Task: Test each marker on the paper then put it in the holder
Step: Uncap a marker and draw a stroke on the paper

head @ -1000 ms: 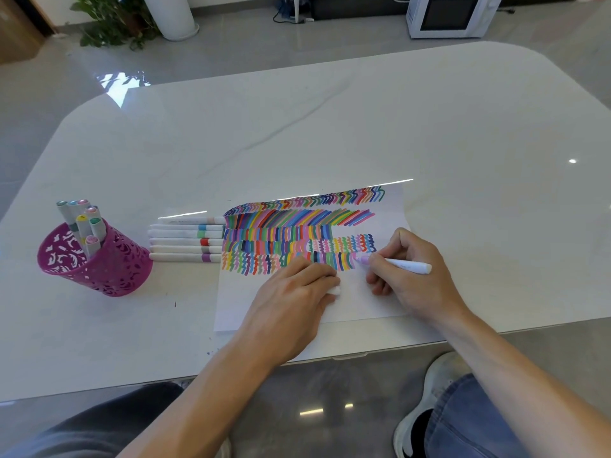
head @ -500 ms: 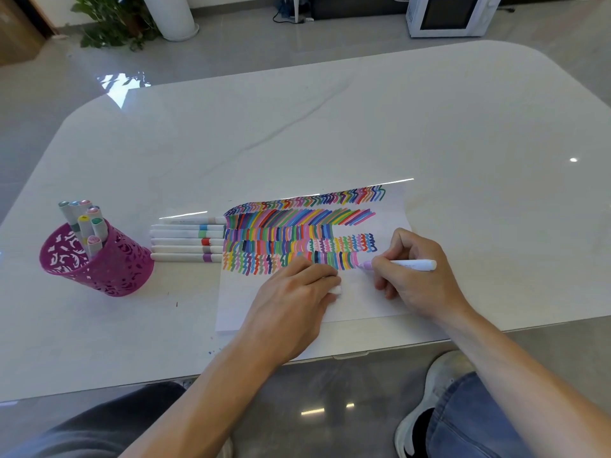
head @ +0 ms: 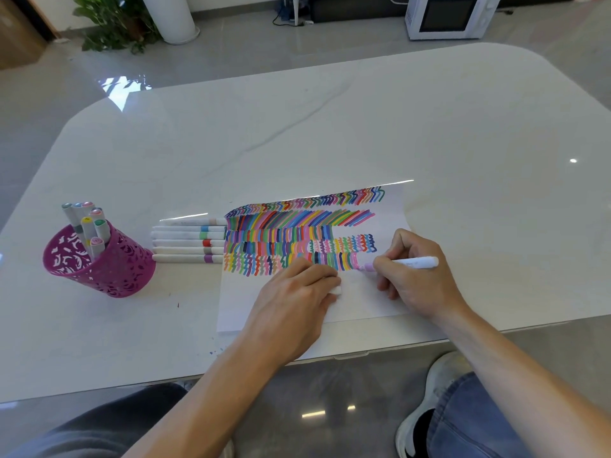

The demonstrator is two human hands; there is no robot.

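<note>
pink is tested on the paper: marker gripped by right hand, cap pinched by left hand. the holder is part filled; a row of markers is left.

It looked like a room in a home: a white marble-look table stood on a glossy grey tiled floor, with a potted plant, a white microwave and cables by the far wall.

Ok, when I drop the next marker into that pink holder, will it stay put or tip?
Probably light: the holder has cut-out walls, so it may slide on the glossy table. Its markers stand above the rim, so a knock up high could tip it.
</note>
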